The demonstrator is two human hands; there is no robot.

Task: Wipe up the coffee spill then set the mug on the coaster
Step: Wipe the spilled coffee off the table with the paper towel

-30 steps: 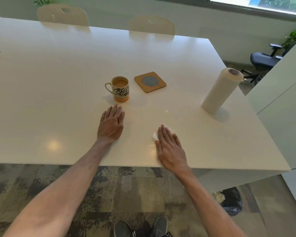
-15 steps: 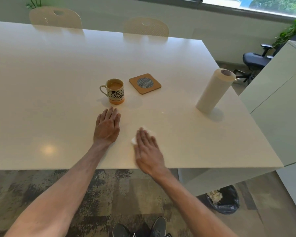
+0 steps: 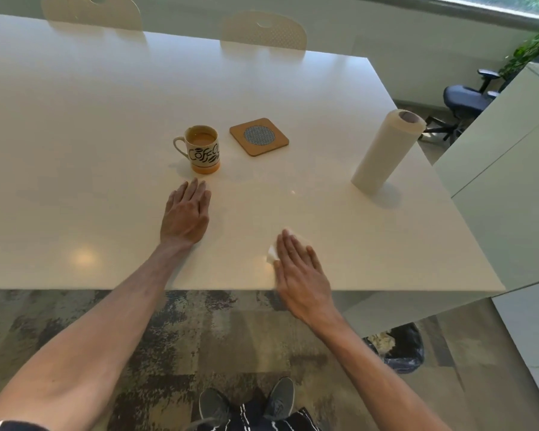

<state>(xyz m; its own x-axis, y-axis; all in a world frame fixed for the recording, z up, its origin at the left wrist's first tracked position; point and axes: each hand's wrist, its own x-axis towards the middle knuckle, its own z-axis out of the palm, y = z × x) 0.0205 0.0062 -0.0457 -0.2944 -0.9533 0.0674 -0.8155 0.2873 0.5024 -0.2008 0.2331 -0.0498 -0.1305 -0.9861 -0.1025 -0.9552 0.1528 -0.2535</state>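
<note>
The left hand (image 3: 185, 214) rests flat, fingers together, on the white counter (image 3: 75, 119) just before the cream ceramic mug (image 3: 203, 149). The square cork coaster (image 3: 259, 136) lies right of the mug. Farther right, the right hand (image 3: 299, 272) presses a white paper wad (image 3: 272, 254), fingers straight — a careless sweep could jolt the mug, spilling more.

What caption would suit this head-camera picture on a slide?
Right hand presses tissue on table; left hand rests flat by mug.

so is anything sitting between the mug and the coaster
Nothing visible. The mug stands just left of the coaster, apart from it, with only bare table between them. The paper towel roll stands far right; the left hand and right hand lie nearer the front edge.
</note>
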